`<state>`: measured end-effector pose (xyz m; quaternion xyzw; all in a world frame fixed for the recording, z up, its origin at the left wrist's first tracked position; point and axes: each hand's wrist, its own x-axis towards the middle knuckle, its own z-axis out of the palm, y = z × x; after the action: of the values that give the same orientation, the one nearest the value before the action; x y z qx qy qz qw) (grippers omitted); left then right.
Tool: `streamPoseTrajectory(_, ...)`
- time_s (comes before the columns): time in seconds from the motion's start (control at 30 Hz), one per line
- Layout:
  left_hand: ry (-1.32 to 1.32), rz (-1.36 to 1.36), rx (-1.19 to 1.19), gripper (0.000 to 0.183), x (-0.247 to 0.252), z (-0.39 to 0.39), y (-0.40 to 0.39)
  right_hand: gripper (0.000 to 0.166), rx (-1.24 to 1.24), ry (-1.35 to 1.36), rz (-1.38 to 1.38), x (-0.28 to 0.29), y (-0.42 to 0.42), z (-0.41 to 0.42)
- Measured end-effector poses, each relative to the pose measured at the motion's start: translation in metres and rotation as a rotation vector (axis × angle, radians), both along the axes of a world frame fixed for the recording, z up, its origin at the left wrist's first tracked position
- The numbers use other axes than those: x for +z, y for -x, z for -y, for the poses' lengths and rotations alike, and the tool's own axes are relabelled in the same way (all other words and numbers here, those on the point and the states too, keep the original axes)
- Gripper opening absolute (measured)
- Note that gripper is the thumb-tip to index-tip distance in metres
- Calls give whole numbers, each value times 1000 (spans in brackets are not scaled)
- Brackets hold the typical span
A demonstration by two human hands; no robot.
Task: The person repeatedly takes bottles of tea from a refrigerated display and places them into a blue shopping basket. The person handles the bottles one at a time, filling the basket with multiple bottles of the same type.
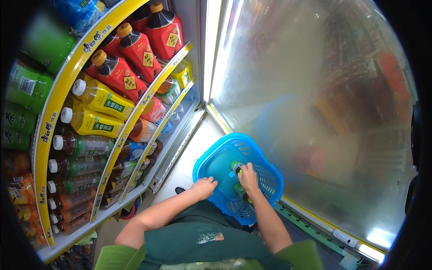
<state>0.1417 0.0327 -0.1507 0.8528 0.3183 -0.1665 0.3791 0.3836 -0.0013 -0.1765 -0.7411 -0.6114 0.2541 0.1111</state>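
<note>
A blue plastic shopping basket is in front of my body. Inside it, my right hand grips a small drink bottle with a green label by its cap end. A second bottle with green on it lies lower in the basket, partly covered by my right hand and forearm. My left hand is over the basket's left rim with its fingers curled; whether it grips the rim is hidden.
At left, an upright refrigerator's shelves with yellow front strips hold red bottles, yellow bottles and brown tea bottles. A fogged glass door stands swung out at right, close beside the basket. Pale floor shows between them.
</note>
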Motion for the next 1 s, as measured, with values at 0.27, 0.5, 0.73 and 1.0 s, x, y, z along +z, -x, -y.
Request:
streamPoseTrajectory(0.27, 41, 23, 17, 50, 1, -4, -10, 35, -23, 55, 57, -3, -12, -9)
streamPoseTrajectory(0.5, 89, 315, 378, 56, 21, -16, -10, 30, 155, 144, 237, 72, 25, -39)
streamPoseTrajectory(0.73, -135, 812, 784, 44, 154, -65, 44, 21, 304, -361, -421, 158, 117, -108)
streamPoseTrajectory(1.0, -1060, 925, 797, 41, 359, -77, 160, 32, 709, -871, -780, 373, 253, -176)
